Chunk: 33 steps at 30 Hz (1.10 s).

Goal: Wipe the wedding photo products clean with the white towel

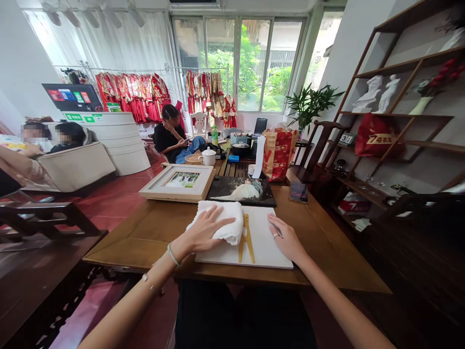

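My left hand (pixel 203 231) lies flat, fingers spread, on a folded white towel (pixel 227 222). The towel rests on the left part of a white board (pixel 263 245) on the wooden table (pixel 152 228). A yellow A-shaped tool (pixel 246 240) lies on the board just right of the towel. My right hand (pixel 286 238) rests palm down on the board's right edge, a ring on one finger, holding nothing.
Beyond the board lie a light wooden picture frame (pixel 179 182) and a dark photo panel (pixel 241 190). A red gift bag (pixel 278 152), teapot (pixel 209 156) and bottles stand farther back. A seated person (pixel 170 135) is behind; shelves (pixel 399 116) at right, sofa (pixel 76 165) at left.
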{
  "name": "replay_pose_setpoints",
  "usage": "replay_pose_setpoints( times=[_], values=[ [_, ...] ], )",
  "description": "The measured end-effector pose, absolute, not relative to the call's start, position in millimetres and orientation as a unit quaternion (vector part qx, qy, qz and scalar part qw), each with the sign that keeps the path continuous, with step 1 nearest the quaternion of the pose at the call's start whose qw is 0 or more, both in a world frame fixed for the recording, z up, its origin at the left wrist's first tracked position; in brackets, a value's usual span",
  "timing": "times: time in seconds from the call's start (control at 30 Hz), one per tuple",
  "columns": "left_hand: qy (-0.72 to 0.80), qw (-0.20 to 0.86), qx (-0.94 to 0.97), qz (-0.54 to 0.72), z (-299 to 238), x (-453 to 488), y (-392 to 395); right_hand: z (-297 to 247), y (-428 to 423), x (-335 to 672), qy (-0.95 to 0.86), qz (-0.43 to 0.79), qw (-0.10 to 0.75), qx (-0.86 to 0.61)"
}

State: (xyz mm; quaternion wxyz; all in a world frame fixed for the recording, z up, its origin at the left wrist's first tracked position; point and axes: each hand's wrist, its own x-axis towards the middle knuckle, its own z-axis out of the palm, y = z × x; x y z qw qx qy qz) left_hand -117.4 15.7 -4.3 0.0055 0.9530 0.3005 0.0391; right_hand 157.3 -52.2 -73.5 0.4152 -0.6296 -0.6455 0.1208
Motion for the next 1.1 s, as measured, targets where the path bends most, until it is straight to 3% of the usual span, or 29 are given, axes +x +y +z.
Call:
replay_pose_setpoints(
  times=[0.33, 0.83, 1.1],
  values=[
    [0.289, 0.042, 0.956, 0.042, -1.2, -139.9, -44.7, -74.1, -47.8, 158.8, -0.646, 0.123, 0.415, -0.629],
    [0.362, 0.079, 0.929, 0.013, 4.3, -95.6, 65.9, -73.9, -47.0, 163.6, -0.647, 0.112, 0.412, -0.632],
    [0.326, 0.015, 0.943, 0.06, -16.6, -118.9, 2.2, -78.3, -46.7, 158.5, -0.65, 0.11, 0.407, -0.632]
  ],
)
